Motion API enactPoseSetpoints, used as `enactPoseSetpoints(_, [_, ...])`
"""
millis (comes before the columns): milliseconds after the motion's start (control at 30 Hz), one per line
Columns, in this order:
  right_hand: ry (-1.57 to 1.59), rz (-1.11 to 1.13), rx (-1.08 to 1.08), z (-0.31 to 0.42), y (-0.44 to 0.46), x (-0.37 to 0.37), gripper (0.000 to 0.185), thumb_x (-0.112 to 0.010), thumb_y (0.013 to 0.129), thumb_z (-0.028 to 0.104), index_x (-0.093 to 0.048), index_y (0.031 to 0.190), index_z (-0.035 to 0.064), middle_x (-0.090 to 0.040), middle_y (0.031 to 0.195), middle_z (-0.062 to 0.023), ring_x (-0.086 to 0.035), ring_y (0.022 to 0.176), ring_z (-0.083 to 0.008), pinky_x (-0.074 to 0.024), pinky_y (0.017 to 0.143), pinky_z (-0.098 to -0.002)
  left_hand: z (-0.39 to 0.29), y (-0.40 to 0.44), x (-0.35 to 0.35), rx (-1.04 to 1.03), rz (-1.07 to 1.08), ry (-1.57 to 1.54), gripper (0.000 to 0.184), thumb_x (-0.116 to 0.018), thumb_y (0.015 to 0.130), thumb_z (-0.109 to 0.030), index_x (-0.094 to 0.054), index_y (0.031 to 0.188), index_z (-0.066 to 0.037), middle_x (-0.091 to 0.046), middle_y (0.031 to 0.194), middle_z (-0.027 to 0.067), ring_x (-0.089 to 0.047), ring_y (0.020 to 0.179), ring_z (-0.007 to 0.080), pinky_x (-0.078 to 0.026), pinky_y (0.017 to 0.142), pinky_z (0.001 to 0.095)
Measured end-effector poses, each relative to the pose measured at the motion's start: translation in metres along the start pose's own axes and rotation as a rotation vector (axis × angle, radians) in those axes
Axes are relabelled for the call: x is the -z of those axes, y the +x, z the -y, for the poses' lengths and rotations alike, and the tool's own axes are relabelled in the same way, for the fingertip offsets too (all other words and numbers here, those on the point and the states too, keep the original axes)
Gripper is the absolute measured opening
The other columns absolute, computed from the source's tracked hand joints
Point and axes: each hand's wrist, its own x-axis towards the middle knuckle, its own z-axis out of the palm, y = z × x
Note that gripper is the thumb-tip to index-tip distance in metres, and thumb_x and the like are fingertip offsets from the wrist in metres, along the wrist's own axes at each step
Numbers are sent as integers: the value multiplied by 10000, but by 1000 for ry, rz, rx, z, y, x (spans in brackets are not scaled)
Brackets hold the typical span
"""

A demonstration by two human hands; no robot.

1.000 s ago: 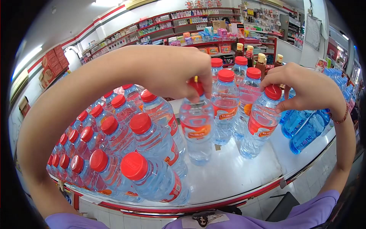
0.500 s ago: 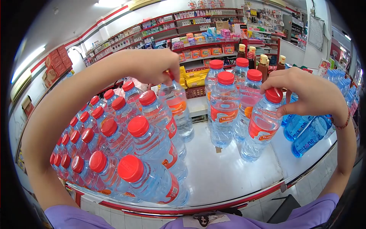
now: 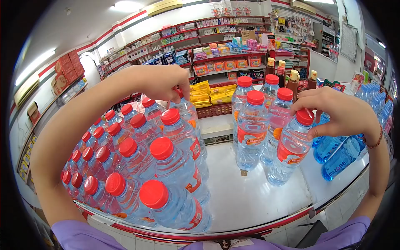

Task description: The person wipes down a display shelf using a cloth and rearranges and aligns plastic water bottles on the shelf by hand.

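My left hand (image 3: pixel 168 83) is closed on the red cap of a water bottle (image 3: pixel 186 111) at the back right of a large cluster of red-capped water bottles (image 3: pixel 177 160). That bottle stands upright beside its neighbours. On the right, the fingers of my right hand (image 3: pixel 333 110) grip the red cap of another water bottle (image 3: pixel 288 152), which stands on the white counter (image 3: pixel 241 200). Just behind it stand several more red-capped bottles (image 3: pixel 252 133) with orange-red labels.
Blue Mizone bottles (image 3: pixel 339 160) lie at the right of the counter. Brown sauce bottles (image 3: pixel 293 83) stand behind. A basket (image 3: pixel 212 110) holds yellow packets (image 3: pixel 221 93). Stocked shelves (image 3: pixel 227 58) fill the back, and more blue bottles (image 3: pixel 371 98) stand far right.
My left hand has shifted the bottle it holds a little left, against the cluster. The right hand stays on its bottle's cap. The whole view has tilted slightly upward.
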Motion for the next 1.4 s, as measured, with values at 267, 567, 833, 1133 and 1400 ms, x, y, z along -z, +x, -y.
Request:
enactPoseSetpoints(267, [57,-39,-14,-4,-4,-3,431,-713,720,137,-539,1097,22,-562,991,-99,-568,853,-232,-537,666,-303,-1,-1,6,57,90,-14,279,-650,789,-123,-657,1059,-57,-618,959,138,-622,864,246,-502,744,339])
enactPoseSetpoints(567, [45,-162,-9,-3,-7,-18,433,-716,704,184,-538,1067,28,-552,902,-77,-534,777,-198,-466,622,-293,-26,-15,27,136,-89,176,331,-582,846,-239,-613,1116,-49,-640,997,135,-620,922,247,-491,798,362])
enactPoseSetpoints(833, [-71,-465,-31,17,-15,-44,469,-667,643,78,-541,1089,4,-572,1042,-138,-554,968,-278,-406,873,-350,-62,-178,16,50,-604,349,302,-586,831,-115,-587,1119,-23,-630,1028,142,-601,921,243,-473,843,344])
enactPoseSetpoints(1133, [-254,-558,-225,-35,-39,-95,460,-520,863,62,-381,1302,48,-382,1363,-127,-330,1302,-247,-275,1062,-372,-47,-395,-166,850,-1348,23,200,-554,861,-57,-629,1034,9,-633,861,59,-569,801,109,-449,747,247])
enactPoseSetpoints(1400, [-205,-655,-305,-2,-24,-97,451,-504,819,12,-413,1260,-11,-427,1312,-166,-391,1252,-281,-287,1040,-353,76,-517,-390,1538,-869,-64,432,-570,842,-225,-491,1238,-73,-534,1169,197,-486,1100,358,-396,926,405])
